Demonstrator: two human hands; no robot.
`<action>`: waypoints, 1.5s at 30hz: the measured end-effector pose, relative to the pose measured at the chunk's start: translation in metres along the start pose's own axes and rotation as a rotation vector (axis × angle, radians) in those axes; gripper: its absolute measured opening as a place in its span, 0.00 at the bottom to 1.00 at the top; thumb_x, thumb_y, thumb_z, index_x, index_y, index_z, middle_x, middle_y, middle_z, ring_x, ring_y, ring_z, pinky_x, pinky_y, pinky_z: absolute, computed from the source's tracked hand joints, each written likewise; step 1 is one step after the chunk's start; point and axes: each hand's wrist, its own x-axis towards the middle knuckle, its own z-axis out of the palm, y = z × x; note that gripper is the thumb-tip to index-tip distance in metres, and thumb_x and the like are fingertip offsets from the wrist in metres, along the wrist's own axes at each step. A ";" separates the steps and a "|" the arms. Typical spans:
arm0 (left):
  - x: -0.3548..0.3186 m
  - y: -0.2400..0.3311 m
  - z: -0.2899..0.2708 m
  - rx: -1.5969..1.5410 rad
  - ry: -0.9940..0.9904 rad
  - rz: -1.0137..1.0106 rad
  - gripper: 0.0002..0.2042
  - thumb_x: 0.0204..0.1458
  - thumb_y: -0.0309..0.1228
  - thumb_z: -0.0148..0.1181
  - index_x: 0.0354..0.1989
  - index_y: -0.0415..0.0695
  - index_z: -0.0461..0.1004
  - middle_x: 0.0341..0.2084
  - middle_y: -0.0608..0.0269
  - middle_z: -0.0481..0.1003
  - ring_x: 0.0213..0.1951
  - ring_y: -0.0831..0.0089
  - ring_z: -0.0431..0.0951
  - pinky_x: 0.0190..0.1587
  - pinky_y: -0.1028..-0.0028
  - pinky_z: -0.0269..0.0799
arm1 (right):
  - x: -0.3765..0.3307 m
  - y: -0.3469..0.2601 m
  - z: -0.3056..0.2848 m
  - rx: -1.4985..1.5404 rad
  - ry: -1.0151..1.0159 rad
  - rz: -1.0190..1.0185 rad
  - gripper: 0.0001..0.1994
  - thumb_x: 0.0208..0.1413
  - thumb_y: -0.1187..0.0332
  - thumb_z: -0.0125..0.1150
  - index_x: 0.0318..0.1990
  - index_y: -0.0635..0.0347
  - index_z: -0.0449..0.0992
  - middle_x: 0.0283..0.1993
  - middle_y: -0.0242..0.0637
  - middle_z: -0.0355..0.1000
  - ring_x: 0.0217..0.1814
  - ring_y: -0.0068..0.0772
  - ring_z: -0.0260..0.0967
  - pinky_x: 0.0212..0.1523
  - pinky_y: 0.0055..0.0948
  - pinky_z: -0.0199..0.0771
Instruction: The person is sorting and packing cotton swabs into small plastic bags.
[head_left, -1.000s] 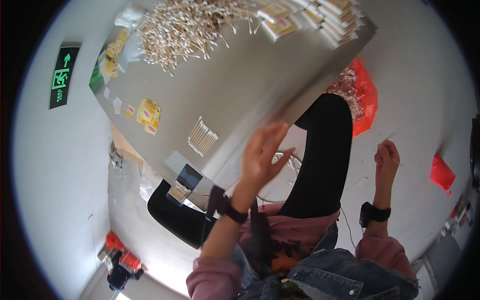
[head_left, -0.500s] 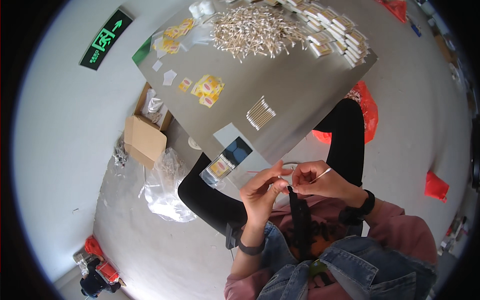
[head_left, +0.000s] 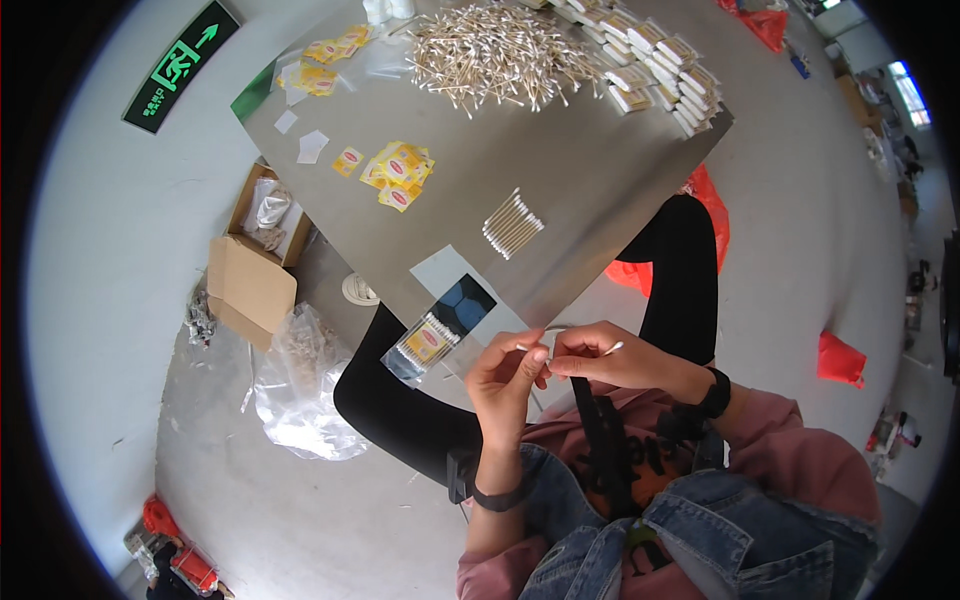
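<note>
Grey concrete floor (head_left: pixel 120 250), daylit. Metal-topped table (head_left: pixel 600 200); open cardboard box (head_left: pixel 250 270) and clear plastic bag (head_left: pixel 300 390) beside it. Green exit sign (head_left: pixel 182 62) lies on the floor.

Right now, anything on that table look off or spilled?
Mostly tidy. The cotton swabs lie in a loose, scattered heap at the table's far end, unlike the neat row of swabs mid-table. A filled swab packet overhangs the near edge.
</note>
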 end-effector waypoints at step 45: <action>0.164 -0.062 0.031 0.182 0.407 0.410 0.29 0.71 0.47 0.32 0.70 0.37 0.54 0.69 0.49 0.58 0.71 0.63 0.54 0.73 0.63 0.44 | 0.177 0.033 -0.077 0.213 0.409 -0.562 0.24 0.73 0.57 0.40 0.66 0.65 0.63 0.64 0.46 0.68 0.70 0.35 0.61 0.71 0.33 0.55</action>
